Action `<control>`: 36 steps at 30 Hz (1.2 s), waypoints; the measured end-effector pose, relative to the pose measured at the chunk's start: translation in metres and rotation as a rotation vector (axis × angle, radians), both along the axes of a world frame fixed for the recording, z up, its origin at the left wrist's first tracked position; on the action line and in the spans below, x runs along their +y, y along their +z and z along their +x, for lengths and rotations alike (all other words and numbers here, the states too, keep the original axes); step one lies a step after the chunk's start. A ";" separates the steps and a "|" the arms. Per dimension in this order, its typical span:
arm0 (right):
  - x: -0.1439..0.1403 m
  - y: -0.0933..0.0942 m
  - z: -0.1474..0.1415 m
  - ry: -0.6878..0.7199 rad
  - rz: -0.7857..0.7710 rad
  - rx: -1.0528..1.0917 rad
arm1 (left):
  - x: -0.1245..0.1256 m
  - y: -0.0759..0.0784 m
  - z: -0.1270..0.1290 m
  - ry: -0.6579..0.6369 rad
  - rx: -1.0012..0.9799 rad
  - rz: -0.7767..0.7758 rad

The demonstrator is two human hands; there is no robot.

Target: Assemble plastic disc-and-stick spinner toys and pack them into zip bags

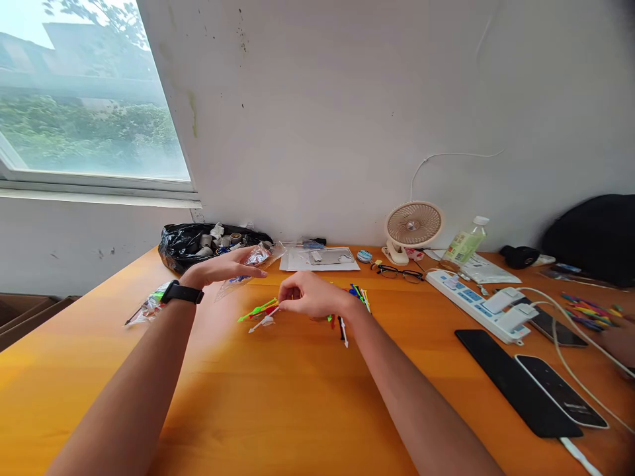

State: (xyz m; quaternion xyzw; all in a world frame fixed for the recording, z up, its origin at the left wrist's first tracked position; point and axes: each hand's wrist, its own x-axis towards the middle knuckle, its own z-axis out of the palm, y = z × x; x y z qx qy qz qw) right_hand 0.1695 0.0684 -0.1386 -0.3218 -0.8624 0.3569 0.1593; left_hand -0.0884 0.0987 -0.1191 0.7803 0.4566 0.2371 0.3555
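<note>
My right hand (pixel 312 295) pinches the end of a white arrow-tipped plastic stick (pixel 258 322) between thumb and fingers. Beside that stick lie a bright green one (pixel 258 309) and some red and yellow ones, close to the fingertips. More coloured sticks (pixel 360 295) lie behind and under my right wrist, with a white one (pixel 344 332) pointing toward me. My left hand (pixel 225 266), a black band on its wrist, reaches over a clear plastic bag (pixel 231 285) with fingers stretched out. Whether it touches the bag I cannot tell.
A black plastic bag (pixel 173 246) of odds and ends stands behind my left hand. Farther right are a small fan (pixel 413 226), glasses (pixel 399 273), a bottle (pixel 464 244) and a power strip (pixel 476 305). Another person's hand (pixel 620 340) is near coloured sticks at the right edge.
</note>
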 end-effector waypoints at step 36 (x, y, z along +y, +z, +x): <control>-0.015 0.059 0.033 -0.375 0.552 0.389 | -0.008 -0.006 0.061 -0.484 -0.531 -0.227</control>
